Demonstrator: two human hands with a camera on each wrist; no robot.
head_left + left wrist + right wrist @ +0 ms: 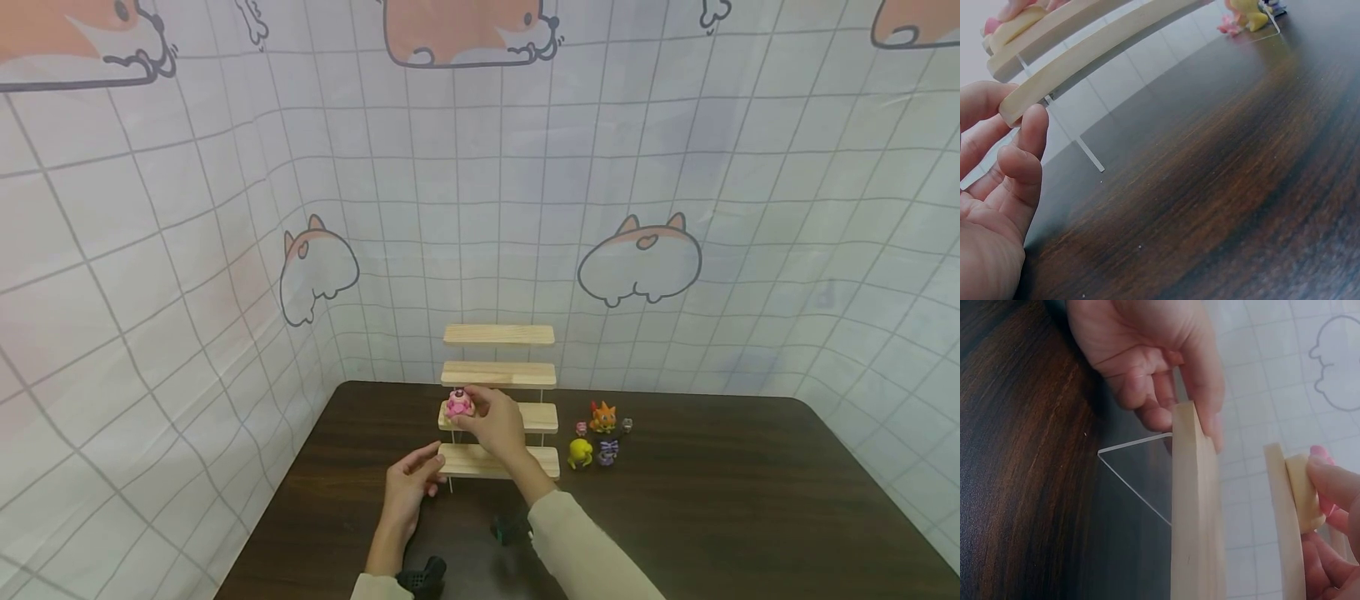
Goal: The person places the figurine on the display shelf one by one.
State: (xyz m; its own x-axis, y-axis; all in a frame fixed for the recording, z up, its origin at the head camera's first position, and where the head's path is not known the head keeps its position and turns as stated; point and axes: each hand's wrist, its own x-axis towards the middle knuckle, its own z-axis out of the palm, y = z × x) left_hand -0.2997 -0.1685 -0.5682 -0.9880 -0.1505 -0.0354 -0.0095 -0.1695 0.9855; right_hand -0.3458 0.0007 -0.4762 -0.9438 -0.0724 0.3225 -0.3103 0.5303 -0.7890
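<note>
A four-tiered wooden shelf [501, 461] with clear supports stands on the dark table. My right hand [501, 423] pinches a pink figurine [459, 405] at the left end of the second board from the bottom; in the right wrist view the figurine's pale yellow base [1302, 494] is against that board. At the left end of the lowest board [1085, 56], my left hand [1004, 169] grips the edge between thumb and fingers.
Right of the shelf stand several small figures: an orange one [603, 417], a yellow one [580, 453], a purple one [607, 452] and tiny ones. A patterned cloth [495, 242] hangs behind the table [720, 500].
</note>
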